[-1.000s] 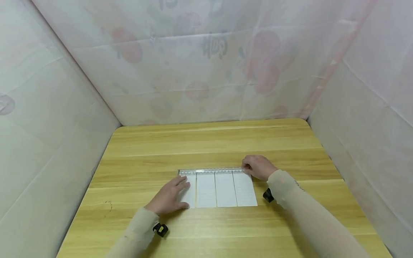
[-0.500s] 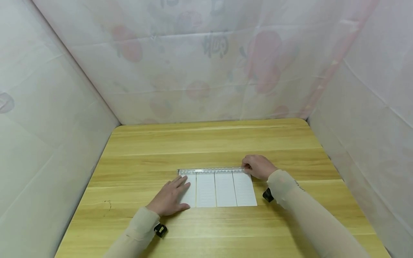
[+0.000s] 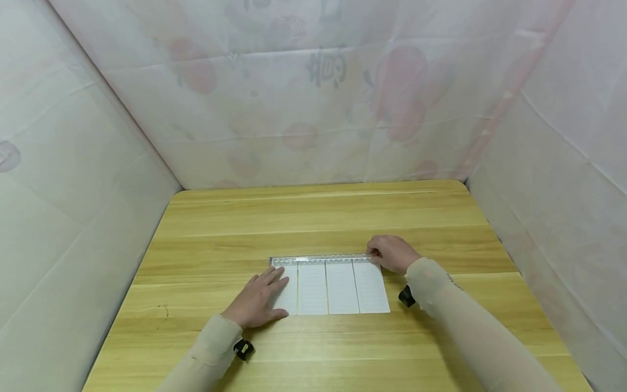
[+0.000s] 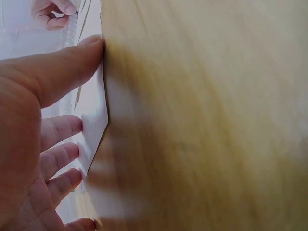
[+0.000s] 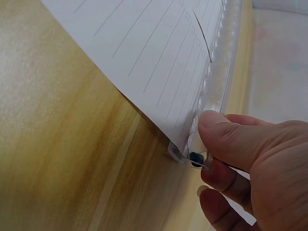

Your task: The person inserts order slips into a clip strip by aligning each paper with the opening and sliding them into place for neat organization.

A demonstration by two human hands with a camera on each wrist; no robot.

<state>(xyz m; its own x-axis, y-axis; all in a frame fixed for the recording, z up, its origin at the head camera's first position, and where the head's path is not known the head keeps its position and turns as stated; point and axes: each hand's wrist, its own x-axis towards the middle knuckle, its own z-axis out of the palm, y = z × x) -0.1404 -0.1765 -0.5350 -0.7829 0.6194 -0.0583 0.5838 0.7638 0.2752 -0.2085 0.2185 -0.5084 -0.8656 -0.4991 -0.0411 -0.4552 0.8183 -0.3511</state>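
Observation:
White paper slips lie side by side on the table, printed with faint ruled lines and small check boxes in the right wrist view. Along their far edge runs a clear plastic strip with a row of rounded bumps and a dark piece inside its right end. My right hand pinches that end between thumb and fingers. My left hand rests on the leftmost slip with spread fingers, covering part of it. Its thumb lies at the slip's near edge.
The wooden table reaches back to a pale printed curtain, with more pale sheeting on both sides. Black wrist cameras hang from both wrists, close over the tabletop. Dark marks show on the table at left.
My left hand has shifted very slightly over the leftmost slip, its fingers a little flatter. The right hand keeps its pinch, and the slips and strip stay practically in place.

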